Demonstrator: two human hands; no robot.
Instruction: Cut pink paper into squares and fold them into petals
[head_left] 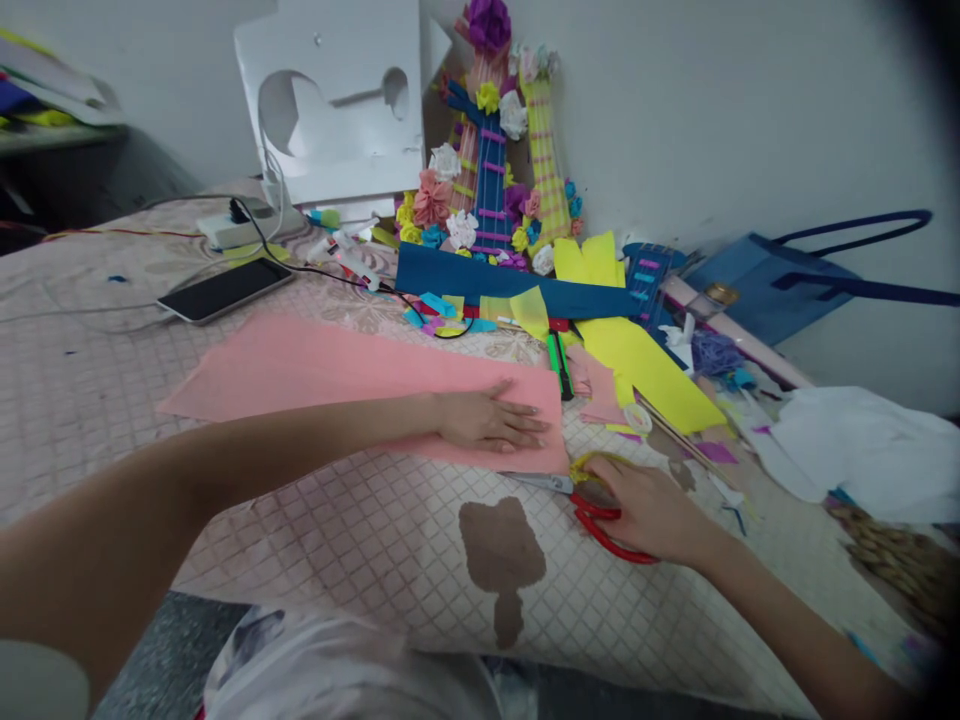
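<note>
A long pink paper sheet [330, 365] lies across the table in front of me. My left hand [487, 420] rests flat on its right part, fingers spread. By the sheet's lower right corner, my right hand [637, 505] is closed around a pair of scissors [604, 515]; one handle loop is red and the other yellow. The silver blades point left along the sheet's near edge, and part of them is hidden at the paper. A green utility knife [559, 366] lies just past the sheet's right end.
Blue paper [517, 285], yellow paper [652, 370] and scraps lie beyond the sheet. Decorated paper guitars [491, 180] lean on the wall near a white foam board [337, 100]. A phone [225, 290], power strip [247, 222] and glue gun [349, 262] occupy the left; a white plastic bag [870, 450], the right.
</note>
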